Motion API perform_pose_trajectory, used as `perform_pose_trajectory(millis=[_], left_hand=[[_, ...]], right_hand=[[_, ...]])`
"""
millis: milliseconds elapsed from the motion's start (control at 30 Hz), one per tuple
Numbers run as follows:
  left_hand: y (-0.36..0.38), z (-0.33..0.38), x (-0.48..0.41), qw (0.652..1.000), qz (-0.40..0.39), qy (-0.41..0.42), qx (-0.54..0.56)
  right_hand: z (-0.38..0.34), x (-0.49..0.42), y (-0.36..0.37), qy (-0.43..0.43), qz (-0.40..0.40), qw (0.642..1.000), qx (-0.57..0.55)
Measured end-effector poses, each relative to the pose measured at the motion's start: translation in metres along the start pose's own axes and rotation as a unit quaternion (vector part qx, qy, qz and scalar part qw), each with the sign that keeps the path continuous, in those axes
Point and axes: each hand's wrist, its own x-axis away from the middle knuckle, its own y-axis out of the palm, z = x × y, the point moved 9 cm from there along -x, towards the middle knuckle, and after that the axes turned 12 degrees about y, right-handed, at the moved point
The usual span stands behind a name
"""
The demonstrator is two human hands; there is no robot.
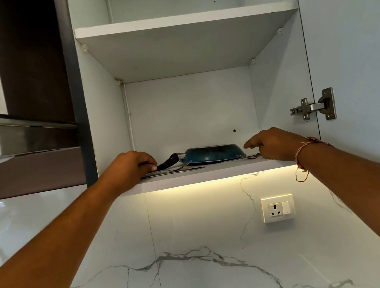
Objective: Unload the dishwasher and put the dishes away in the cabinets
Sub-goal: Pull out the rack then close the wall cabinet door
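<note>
Pan and cutlery set down on the cabinet's bottom shelf

The left hand [135, 164] had its fingers curled over the end of the black handle [168, 162], probably because that was the easiest place to steer the pan from. The right hand [273, 145] was loose, its fingers stretched toward the pan's rim and gripping nothing that showed. A fork [247, 156] lay just beside its thumb, though whether they touched I could not tell. Between the 2 hands the blue pan [210, 154] sat upright on the bottom shelf [213, 173] of the open cabinet, handle pointing left. More cutlery [178, 169] lay flat in front of that handle, near the shelf's front edge, likely kept there for easy reach. A door hinge [311, 107] showed at the right, and a wall socket [278, 208] below the lit shelf. This put-away step looked nearly finished, with only the letting go left
</note>
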Motion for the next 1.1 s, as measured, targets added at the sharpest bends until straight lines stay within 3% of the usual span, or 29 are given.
perform_pose_trajectory(millis=[133, 267, 400, 533, 800, 1100], left_hand=[[-0.007, -0.001, 0.004, 0.998, 0.054, -0.019, -0.011], [-0.015, 0.006, 0.008, 0.994, 0.072, -0.021, -0.077], [-0.038, 0.038, 0.021, 0.975, 0.132, 0.032, -0.178], [-0.053, 0.080, 0.034, 0.960, 0.157, 0.103, -0.206], [-0.064, 0.159, 0.083, 0.946, 0.174, 0.206, -0.182], [-0.050, 0.221, 0.117, 0.959, 0.152, 0.215, -0.102]], right_hand=[[0.004, 0.013, -0.015, 0.034, 0.085, 0.996, 0.011], [-0.011, 0.047, -0.041, 0.035, 0.209, 0.972, 0.103], [-0.029, 0.091, -0.073, 0.031, 0.306, 0.943, 0.127], [-0.044, 0.144, -0.110, 0.047, 0.370, 0.913, 0.167], [-0.051, 0.260, -0.160, 0.144, 0.406, 0.874, 0.225], [-0.036, 0.372, -0.199, 0.237, 0.391, 0.828, 0.324]])
